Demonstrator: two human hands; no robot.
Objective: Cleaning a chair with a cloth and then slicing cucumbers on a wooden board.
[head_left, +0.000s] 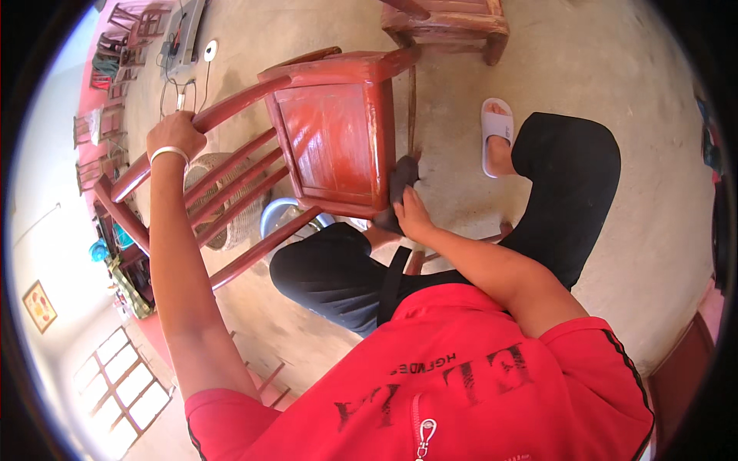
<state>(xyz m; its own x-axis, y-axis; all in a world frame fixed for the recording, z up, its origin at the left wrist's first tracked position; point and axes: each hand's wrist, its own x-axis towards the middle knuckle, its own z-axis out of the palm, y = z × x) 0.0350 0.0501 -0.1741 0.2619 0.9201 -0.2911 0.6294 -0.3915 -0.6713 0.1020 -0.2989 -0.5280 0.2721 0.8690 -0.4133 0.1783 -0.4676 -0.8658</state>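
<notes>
A reddish-brown wooden chair point(330, 138) is tipped in front of me, its slatted back reaching toward the left. My left hand point(175, 140), with a pale bangle at the wrist, is wrapped around a rail of the chair's back. A dark grey-brown cloth point(401, 180) is bunched in my right hand point(415, 217), against the near right edge of the seat. The cloth covers part of that edge, and some of my right fingers are hidden behind it.
Behind the chair back stand a wicker basket point(247, 219) and a blue-rimmed basin point(278, 209), partly hidden. Another wooden seat point(453, 23) is at the far top. Cables point(183, 96) lie on the floor at the far left. My slippered foot point(497, 134) rests to the right.
</notes>
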